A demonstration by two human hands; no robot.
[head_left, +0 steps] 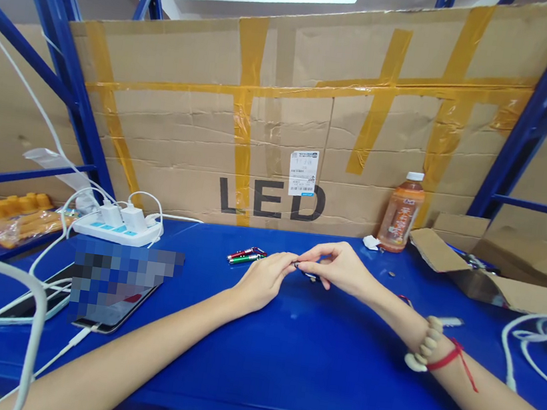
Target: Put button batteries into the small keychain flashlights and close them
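My left hand [264, 278] and my right hand [338, 267] meet over the middle of the blue table [294, 356]. Both pinch a small dark object [301, 268] between their fingertips; it is too small to name. Just left of my left hand lie a few small pen-like sticks [245, 255], red, green and dark, on the table. My right wrist wears a bead bracelet [423, 352] and a red string.
An orange drink bottle [402, 212] stands at the back right, beside an open cardboard box [492, 267]. A white power strip [117, 225] with chargers and cables sits back left, phones [105, 297] in front of it. A taped cardboard sheet marked LED [283, 132] forms the back wall.
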